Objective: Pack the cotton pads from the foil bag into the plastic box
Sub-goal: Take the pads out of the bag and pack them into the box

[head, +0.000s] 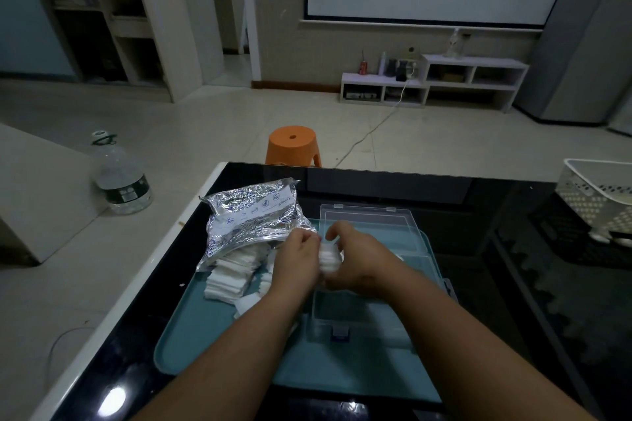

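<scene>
Two bare forearms, uncovered right to the near edge; the left hand (pixel 299 261) and the right hand (pixel 359 258) are bare as well.

White pads (pixel 228 278) spilling from foil bag (pixel 253 219) — box (pixel 367 297) open

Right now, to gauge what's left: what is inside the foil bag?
Stacked white cotton pads spill from the foil bag's open mouth onto the teal tray; the crumpled foil hides anything deeper inside.
</scene>
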### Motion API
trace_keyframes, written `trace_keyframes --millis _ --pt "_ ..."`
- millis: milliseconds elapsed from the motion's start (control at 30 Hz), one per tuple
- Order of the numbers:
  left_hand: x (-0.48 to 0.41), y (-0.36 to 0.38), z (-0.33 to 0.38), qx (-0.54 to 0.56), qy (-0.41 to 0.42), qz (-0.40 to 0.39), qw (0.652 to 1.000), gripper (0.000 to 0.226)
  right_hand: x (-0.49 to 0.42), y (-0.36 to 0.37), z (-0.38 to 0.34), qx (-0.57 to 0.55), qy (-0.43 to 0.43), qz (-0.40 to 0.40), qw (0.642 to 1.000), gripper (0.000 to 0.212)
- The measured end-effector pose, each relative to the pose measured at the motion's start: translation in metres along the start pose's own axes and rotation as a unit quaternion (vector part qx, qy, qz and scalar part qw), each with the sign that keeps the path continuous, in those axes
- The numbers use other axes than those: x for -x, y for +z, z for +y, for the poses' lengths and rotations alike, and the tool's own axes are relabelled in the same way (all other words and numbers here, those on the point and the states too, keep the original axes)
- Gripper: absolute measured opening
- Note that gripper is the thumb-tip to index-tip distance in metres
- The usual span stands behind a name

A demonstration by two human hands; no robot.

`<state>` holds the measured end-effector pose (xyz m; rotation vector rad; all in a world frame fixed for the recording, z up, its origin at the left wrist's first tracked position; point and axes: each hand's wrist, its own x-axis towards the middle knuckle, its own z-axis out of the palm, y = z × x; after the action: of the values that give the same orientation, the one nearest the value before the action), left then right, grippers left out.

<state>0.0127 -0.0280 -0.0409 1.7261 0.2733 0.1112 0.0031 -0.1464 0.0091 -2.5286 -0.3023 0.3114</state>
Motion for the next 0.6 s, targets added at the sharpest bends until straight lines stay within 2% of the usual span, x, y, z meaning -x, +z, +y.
trace_keyframes --millis 100,200,267,367,467,600 --pt "0.0006 0.0003 0.0028 0.008 0.025 0.002 1.0 0.015 -0.0011 0.0011 -0.0006 -0.001 -0.005 0.037 0.999 0.05" --pt "-0.0001 -0.0003 0.0067 0.032 0.051 0.013 0.998 0.01 -0.0019 -0.0012 -0.0023 -0.014 -0.007 0.064 0.998 0.044" --pt "-0.0006 -0.0012 0.0073 0.032 0.055 0.012 0.998 0.004 -0.0014 -0.0024 -0.0009 -0.014 0.003 0.048 0.999 0.044" --pt "0.0018 -0.0015 0.0052 -0.015 0.026 -0.001 1.0 0.014 0.0 -0.0002 0.0037 0.005 0.023 0.011 1.0 0.041" --pt "0.0026 -0.0009 0.0049 -0.023 0.001 -0.008 1.0 0.004 -0.0007 0.003 0.0053 0.019 0.014 0.003 1.0 0.031" --pt "0.0 -0.0014 0.0068 -0.006 -0.008 -0.017 1.0 0.034 -0.0022 -0.0001 0.0059 0.007 0.004 0.029 1.0 0.025"
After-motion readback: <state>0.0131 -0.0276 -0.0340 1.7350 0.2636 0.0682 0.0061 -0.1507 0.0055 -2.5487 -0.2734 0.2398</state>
